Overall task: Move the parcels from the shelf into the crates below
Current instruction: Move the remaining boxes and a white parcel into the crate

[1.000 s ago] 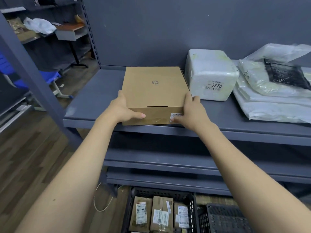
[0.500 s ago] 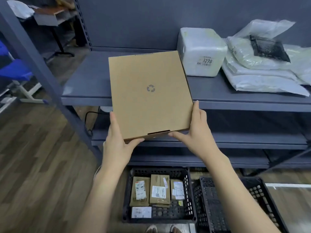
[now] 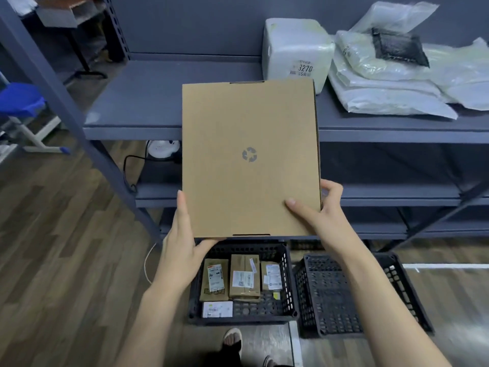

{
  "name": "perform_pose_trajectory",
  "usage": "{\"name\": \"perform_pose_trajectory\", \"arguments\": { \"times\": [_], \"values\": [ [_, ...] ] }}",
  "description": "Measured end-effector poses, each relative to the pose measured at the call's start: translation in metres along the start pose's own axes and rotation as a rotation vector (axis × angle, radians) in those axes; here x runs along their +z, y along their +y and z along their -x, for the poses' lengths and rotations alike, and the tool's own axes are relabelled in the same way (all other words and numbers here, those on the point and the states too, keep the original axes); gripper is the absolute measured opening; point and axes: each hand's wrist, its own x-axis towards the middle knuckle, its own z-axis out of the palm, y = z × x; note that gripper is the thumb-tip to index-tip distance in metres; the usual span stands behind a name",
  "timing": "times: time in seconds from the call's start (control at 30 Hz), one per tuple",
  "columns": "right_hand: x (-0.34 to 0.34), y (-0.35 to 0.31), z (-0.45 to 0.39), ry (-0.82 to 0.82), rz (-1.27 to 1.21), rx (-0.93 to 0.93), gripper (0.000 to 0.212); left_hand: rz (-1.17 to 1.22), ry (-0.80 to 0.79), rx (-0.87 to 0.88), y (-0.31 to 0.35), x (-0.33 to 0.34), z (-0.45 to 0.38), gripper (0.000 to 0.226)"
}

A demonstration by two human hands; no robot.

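Above the crates, you held the flat cardboard box (image 3: 250,157) clear of the shelf (image 3: 137,102), its broad face with the recycling mark turned up toward you. Your left hand (image 3: 184,242) gripped the near left corner, fingers straight along the side edge and thumb curled under the bottom edge. Your right hand (image 3: 321,210) pinched the near right corner, thumb pressed flat on the face and fingers wrapped behind. Below, the left crate (image 3: 287,260) held several small labelled parcels (image 3: 243,276); the right crate (image 3: 344,295) stood just beside it. A white foam box (image 3: 296,46) and plastic bags (image 3: 391,86) lay on the shelf.
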Motion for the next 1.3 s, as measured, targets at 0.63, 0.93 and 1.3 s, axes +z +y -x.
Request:
{"name": "perform_pose_trajectory", "arguments": {
  "times": [0.63, 0.93, 1.3],
  "values": [
    [-0.097, 0.056, 0.015, -0.386, 0.139, 0.120, 0.108, 0.349, -0.268, -0.177, 0.053, -0.005, -0.021, 0.103],
    [-0.086, 0.024, 0.006, -0.133, 0.282, -0.071, 0.098, 0.165, -0.124, -0.055, 0.048, -0.003, -0.028, 0.099],
    [-0.083, -0.023, 0.009, -0.202, 0.721, -0.330, 0.118, 0.086, -0.039, 0.130, 0.042, -0.004, -0.013, 0.099]
  ]
}}
